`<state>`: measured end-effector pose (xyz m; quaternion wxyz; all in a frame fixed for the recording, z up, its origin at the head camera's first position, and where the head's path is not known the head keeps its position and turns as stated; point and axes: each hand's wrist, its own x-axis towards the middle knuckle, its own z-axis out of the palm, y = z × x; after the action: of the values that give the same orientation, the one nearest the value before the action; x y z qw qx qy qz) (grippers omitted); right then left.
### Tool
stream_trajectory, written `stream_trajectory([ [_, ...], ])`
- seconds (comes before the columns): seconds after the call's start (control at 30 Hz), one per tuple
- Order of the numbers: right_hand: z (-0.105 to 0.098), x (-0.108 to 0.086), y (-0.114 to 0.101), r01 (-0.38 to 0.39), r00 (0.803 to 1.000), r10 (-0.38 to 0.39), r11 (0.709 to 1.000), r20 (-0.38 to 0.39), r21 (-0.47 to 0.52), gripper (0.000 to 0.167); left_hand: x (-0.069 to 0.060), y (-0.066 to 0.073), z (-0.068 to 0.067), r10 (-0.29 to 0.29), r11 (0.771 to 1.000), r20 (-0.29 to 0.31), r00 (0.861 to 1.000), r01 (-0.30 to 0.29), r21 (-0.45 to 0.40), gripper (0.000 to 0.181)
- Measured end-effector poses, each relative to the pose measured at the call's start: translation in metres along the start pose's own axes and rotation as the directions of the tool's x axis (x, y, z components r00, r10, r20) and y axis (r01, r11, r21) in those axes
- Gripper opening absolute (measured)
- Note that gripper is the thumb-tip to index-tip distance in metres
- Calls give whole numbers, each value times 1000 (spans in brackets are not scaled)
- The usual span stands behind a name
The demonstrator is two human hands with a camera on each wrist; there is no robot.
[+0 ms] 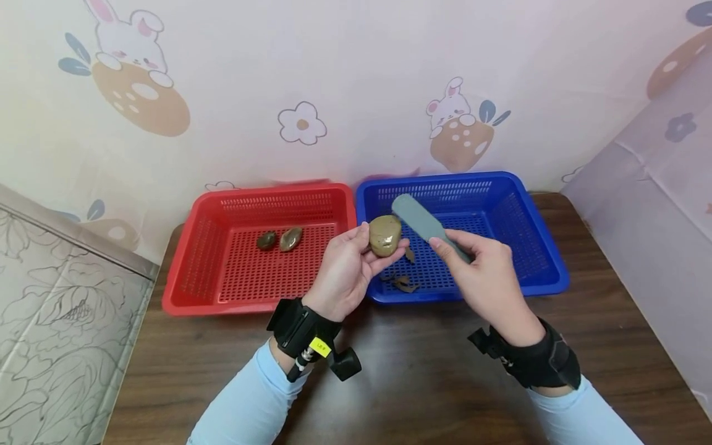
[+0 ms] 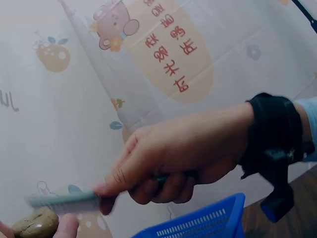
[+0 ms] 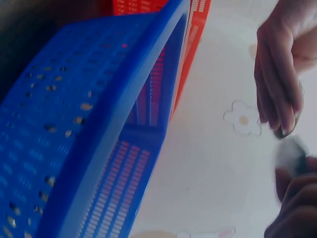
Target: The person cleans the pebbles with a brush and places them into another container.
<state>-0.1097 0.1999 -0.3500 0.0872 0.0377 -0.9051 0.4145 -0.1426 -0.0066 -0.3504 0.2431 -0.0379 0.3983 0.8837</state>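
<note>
Pale sheeting, printed with rabbits, tan fruit and outlined flowers, covered the wall at twelve o'clock from where the person worked, then turned a corner and ran down towards three; a faint crease crossed it there. Below it spread the table, dark brown with streaky wood grain and a dull sheen between the forearms. At nine o'clock, just beyond the table edge, I saw a whitish panel with grey line-drawn flowers.

Two slotted plastic baskets stood side by side near the wall: the red basket at eleven o'clock, the blue basket at one, their rims close together. Light blue sleeves came in from seven and five o'clock, ending short of black wrist straps.

The right hand was wrapped firmly around the handle of a grey-green brush, its head slanting towards eleven. The left hand grasped a mud-coloured lump, wet and shiny, between thumb and fingers, above the blue basket's left side. The brush head was right by it; blur kept me from telling whether the bristles touched. Two small pieces lay in the red basket, brown scraps in the blue one.
</note>
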Motion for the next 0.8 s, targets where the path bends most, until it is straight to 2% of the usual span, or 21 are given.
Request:
stream_trajectory([
  [0.1,-5,-1,1,11,999,-11,1000,-30,20,33,0,0,2,5,999,-34,999,-4,36,36],
  [0.23,-7,-3,0,35,998,-38,995,40,93,30,-1,1,4,18,998,-69,997,-14,68,35],
  [0.3,-6,-1,-1,29,998,-33,996,53,80,32,-2,1,5,9,998,-70,998,-4,65,35],
  [0.43,-5,2,1,3,1000,-3,1000,5,31,34,-4,2,6,-20,998,-63,998,24,57,35],
  [0.53,-7,-2,2,25,999,-23,997,-30,68,28,-5,3,6,-23,999,-53,998,25,45,35],
  [0.67,-6,-5,0,62,998,-63,992,9,114,28,-4,3,4,-15,1000,-38,999,16,23,36],
  [0.8,-5,-2,-2,35,999,-35,999,17,41,33,-4,3,2,-19,1000,5,1000,19,-17,37],
])
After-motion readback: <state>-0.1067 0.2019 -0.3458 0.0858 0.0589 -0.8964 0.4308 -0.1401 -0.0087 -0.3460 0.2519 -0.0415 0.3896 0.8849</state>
